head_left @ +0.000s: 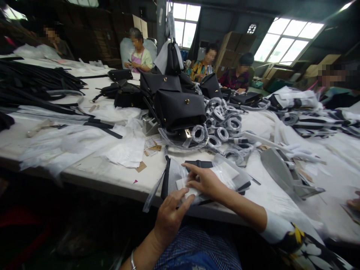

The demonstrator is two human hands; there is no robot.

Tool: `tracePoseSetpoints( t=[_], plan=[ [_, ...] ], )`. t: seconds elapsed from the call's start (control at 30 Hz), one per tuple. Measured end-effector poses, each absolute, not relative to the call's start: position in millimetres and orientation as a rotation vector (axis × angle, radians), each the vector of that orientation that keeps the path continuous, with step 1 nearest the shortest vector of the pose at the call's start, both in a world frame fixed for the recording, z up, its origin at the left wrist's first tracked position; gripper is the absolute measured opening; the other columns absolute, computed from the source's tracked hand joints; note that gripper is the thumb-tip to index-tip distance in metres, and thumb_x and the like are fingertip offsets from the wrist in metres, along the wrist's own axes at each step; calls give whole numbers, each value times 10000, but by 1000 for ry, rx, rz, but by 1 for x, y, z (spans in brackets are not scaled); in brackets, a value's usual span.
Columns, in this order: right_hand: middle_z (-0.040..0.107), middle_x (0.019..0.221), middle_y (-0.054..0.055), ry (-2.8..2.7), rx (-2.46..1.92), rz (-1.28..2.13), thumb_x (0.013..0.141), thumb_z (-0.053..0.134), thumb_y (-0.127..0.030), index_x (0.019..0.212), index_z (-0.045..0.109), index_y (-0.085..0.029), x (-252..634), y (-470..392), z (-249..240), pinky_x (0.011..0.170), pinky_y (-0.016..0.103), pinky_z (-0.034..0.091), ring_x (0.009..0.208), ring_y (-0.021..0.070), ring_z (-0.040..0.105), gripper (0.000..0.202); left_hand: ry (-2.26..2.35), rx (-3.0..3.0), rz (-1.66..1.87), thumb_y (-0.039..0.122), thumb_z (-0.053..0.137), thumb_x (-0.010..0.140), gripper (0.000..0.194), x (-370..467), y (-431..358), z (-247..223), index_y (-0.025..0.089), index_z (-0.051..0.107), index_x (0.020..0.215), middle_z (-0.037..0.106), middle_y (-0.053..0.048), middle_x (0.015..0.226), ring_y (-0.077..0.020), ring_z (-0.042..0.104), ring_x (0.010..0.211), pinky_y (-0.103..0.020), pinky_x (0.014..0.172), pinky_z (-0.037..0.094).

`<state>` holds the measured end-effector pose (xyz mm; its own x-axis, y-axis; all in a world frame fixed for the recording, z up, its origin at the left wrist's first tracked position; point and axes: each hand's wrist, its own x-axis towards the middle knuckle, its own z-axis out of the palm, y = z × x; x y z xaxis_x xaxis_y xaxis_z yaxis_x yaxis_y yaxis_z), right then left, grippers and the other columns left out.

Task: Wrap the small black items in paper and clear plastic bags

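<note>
On the near table edge lies a black bag [165, 180], partly covered by thin clear plastic and white wrapping [226, 172]. Over its middle, my right hand [206, 182] reaches in from the right with fingers stretched out and thumb apart, touching the plastic. My left hand [171, 212] is at the near edge, its thumb and forefinger drawn together on a small white packet [182, 183]. How firmly it pinches the packet is hard to see. A plastic-wrapped strap [154, 193] hangs over the table edge on the left.
Black handbags [180, 108] are stacked just beyond, beside coiled, wrapped straps [222, 120]. A grey tape dispenser [281, 168] stands at right. Plastic sleeves [70, 142] and black straps [36, 82] spread leftward. Several co-workers sit around the table, including a person in a pink apron [137, 60].
</note>
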<state>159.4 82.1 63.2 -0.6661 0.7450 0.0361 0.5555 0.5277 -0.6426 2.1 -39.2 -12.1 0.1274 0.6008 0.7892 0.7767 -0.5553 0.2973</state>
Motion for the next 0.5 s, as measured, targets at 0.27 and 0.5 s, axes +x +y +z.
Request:
tracePoseSetpoints(
  t=[0.27, 0.5],
  plan=[
    [749, 904, -8, -2253, -800, 1102, 854, 664, -184, 1377, 539, -251, 167, 83, 54, 675, 236, 479, 712, 121, 654, 542, -1281, -2276, -1344, 98, 506, 972, 300, 7, -39, -15, 175, 662, 1216, 705, -51, 1202, -198, 606, 1180, -333, 1016, 513],
    [744, 924, 28, -2102, -694, 1203, 872, 667, -228, 1369, 542, -221, 170, 82, 46, 770, 288, 515, 799, 153, 681, 513, -1265, -2299, -1357, 97, 523, 964, 313, 7, -40, -16, 190, 658, 1231, 712, -58, 1191, -196, 634, 1142, -361, 999, 538]
  ],
)
